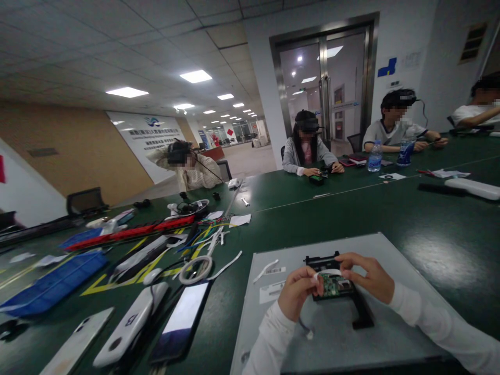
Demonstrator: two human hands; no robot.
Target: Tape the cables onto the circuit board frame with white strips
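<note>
A narrow white strip [329,272] bows between my two hands, above a green circuit board [334,286]. My left hand [296,292] is closed, pinching the strip's left end between thumb and fingertips. At the other end, the fingers of my right hand [369,276] close on the strip beside the board's upper right. The board sits in a black plastic frame [361,307], whose long arm reaches toward me. Frame and board rest on a grey panel [385,250]. My fingers hide part of the board and the strip's ends.
Left of the panel are a lit phone [183,317], a white handheld device [130,325], a coiled white cable [196,270] and a blue tray [50,284]. White paper strips [266,270] lie on the panel. Several people sit across the green table [289,213], with bottles [375,156] near them.
</note>
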